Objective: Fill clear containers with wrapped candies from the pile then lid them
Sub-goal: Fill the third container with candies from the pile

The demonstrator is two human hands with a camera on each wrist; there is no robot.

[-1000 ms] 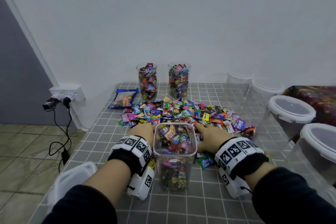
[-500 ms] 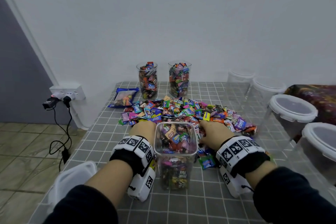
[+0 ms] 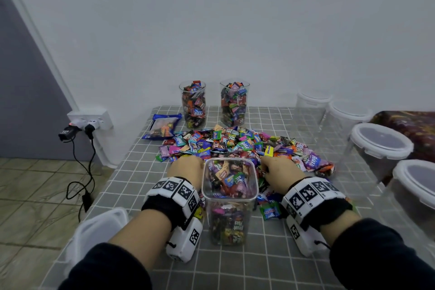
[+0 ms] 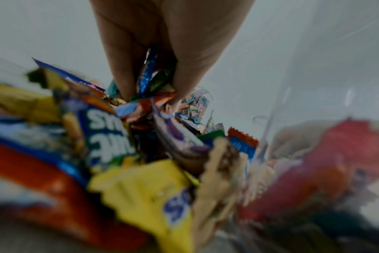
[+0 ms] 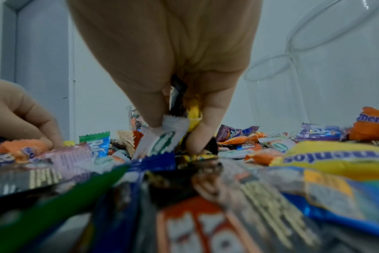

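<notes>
A clear square container [image 3: 228, 200], mostly full of wrapped candies, stands open in front of me. Behind it spreads the candy pile [image 3: 237, 146]. My left hand [image 3: 187, 168] is at the pile's near edge, left of the container; in the left wrist view its fingers [image 4: 121, 75] pinch a bunch of wrapped candies [image 4: 150, 80]. My right hand [image 3: 280, 172] is on the pile right of the container; in the right wrist view its fingers [image 5: 206, 123] pinch several wrappers [image 5: 173, 131], white, black and yellow.
Two full open containers [image 3: 194, 103] [image 3: 234, 102] stand at the back, beside a blue candy bag [image 3: 163, 126]. Lidded empty containers [image 3: 379, 146] line the right side. A loose lid [image 3: 98, 228] lies at the table's near-left edge. A socket with cables [image 3: 87, 122] is on the left wall.
Both hands have closed their fingers on candies at the pile's near edge and drawn slightly back toward the container. The container has not moved.
</notes>
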